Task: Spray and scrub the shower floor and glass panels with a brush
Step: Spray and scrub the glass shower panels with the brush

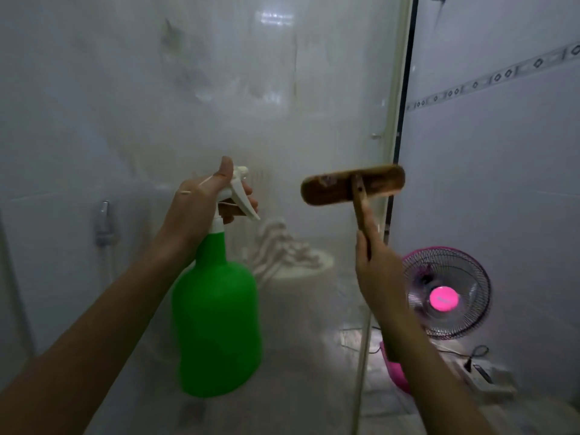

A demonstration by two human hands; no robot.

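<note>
A hazy, wet glass panel (194,98) fills the view in front of me. My left hand (201,208) grips the white trigger head of a green spray bottle (216,328), fingers round the trigger, nozzle pointing at the glass. My right hand (376,271) holds the wooden handle of a brown scrub brush (351,185). The brush head lies crosswise against the glass near the panel's right edge.
The panel's pale frame edge (397,89) runs down at the right, with a white tiled wall (502,183) beyond. A pink fan (445,293) stands on the floor there, with a pink basin (397,372) and a cable by it. A toilet (298,265) shows blurred through the glass.
</note>
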